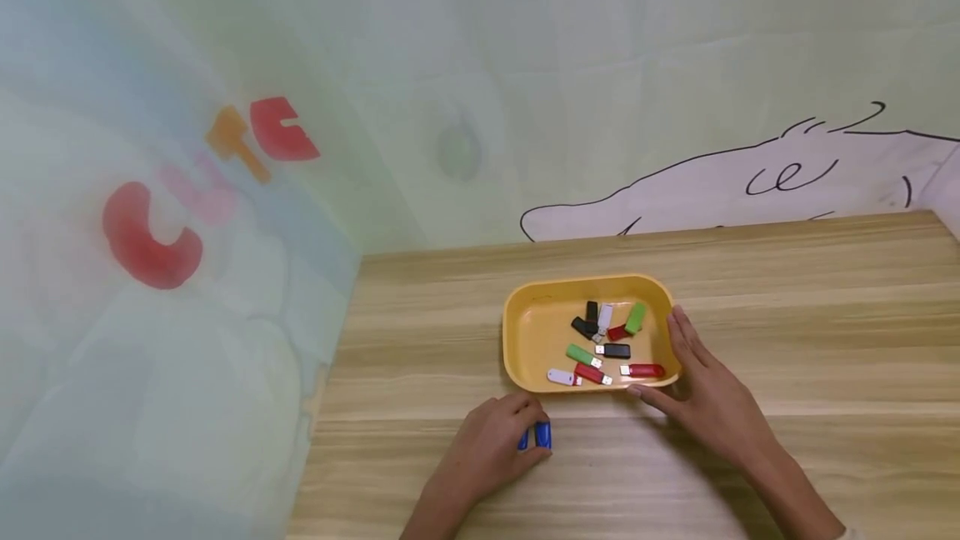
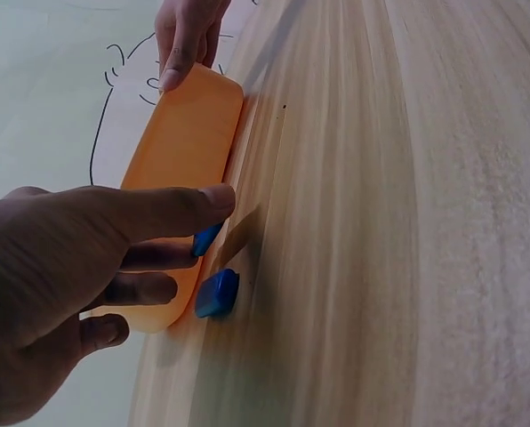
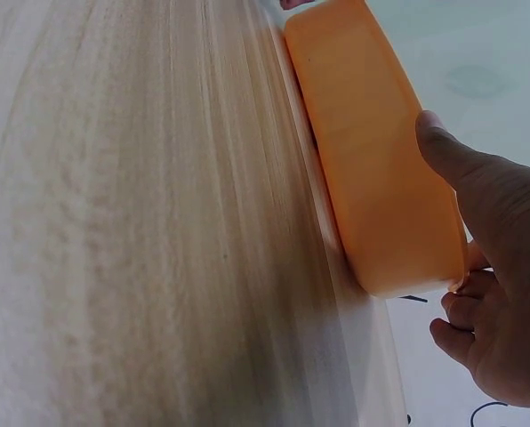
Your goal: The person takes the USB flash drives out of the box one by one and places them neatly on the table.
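Observation:
My left hand (image 1: 491, 444) is at the front of the yellow tray (image 1: 536, 286), with thumb and fingers bent around a small blue piece (image 1: 543, 433) that looks like a USB stick. In the left wrist view this blue piece (image 2: 207, 238) sits between the thumb and a finger. A second blue piece (image 2: 217, 294) stands on the table below the hand. My right hand (image 1: 716, 402) holds the tray's near right corner, thumb on the front wall and fingers along the right end. Inside the tray lie several USB sticks, among them a red one (image 1: 643, 370) and a green one (image 1: 635, 317).
The wooden table (image 1: 840, 340) extends to both sides of the tray. Printed cloth (image 1: 622, 48) rises behind the table, with more at the left. Black USB sticks (image 1: 617, 351) and white ones (image 1: 562, 377) lie mostly in the tray's middle and right.

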`<control>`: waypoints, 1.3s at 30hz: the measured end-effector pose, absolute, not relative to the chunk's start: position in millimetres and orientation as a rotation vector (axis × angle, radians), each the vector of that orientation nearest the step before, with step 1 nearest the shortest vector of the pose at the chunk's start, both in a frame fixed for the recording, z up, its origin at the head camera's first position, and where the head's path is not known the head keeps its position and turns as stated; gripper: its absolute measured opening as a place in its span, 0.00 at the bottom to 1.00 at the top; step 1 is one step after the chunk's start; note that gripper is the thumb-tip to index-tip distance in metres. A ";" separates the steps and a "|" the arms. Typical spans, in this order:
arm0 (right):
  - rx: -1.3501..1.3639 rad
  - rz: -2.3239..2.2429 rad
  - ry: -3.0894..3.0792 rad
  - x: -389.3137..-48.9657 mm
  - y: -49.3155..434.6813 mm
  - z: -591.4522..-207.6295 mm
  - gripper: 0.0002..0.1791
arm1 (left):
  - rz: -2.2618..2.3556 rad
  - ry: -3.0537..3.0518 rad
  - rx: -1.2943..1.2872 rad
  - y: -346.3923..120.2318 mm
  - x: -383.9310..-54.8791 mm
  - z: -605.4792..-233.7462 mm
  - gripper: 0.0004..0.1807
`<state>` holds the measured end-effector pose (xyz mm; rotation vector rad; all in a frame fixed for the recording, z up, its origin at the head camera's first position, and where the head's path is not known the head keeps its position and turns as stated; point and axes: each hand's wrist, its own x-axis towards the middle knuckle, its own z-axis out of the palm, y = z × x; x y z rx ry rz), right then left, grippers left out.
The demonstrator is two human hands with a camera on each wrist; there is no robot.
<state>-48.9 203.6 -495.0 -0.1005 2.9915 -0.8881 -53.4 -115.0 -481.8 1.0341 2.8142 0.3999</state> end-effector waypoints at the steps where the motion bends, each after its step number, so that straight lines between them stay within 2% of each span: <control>1: -0.097 -0.885 2.993 -49.0 203.6 -494.9 0.66 | 0.396 2.814 1.031 -114.7 -53.8 -482.0 0.17; 39: -0.066 -0.875 3.000 -47.2 201.2 -495.8 0.66 | 0.412 2.797 0.945 -113.7 -53.8 -488.7 0.21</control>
